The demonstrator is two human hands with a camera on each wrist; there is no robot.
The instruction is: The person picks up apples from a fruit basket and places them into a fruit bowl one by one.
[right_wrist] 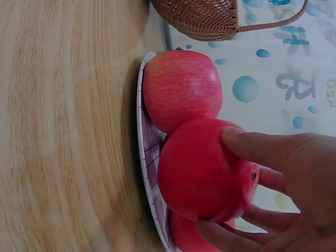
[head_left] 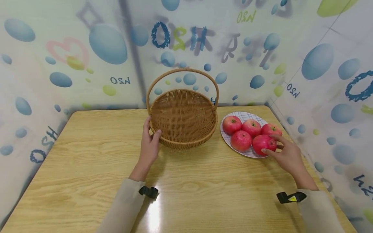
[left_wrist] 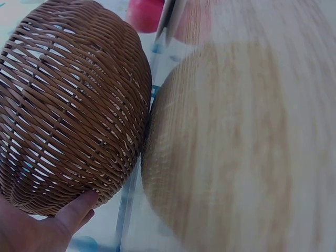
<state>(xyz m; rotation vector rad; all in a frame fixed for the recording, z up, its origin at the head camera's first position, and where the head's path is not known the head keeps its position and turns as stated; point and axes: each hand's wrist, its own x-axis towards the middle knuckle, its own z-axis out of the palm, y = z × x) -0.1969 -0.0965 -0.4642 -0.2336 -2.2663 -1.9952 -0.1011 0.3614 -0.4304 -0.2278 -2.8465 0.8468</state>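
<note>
A brown wicker basket (head_left: 183, 116) with a tall arched handle stands at the back middle, its bare inside facing me. My left hand (head_left: 150, 145) holds its left rim, thumb at the front and fingers at the outer side. In the left wrist view the thumb lies against the woven wall (left_wrist: 73, 105). To the right, several red apples (head_left: 241, 140) sit on a white plate with a checked pattern (head_left: 228, 142). My right hand (head_left: 287, 155) grips the front right apple (right_wrist: 205, 170) between thumb and fingers. That apple overlaps the plate and its neighbours in both views.
The light wooden table (head_left: 186, 191) reaches back to a wall (head_left: 105, 87) with blue and green spots and lettering. A second wall (head_left: 323, 123) runs close along the right edge, beside the plate and my right hand.
</note>
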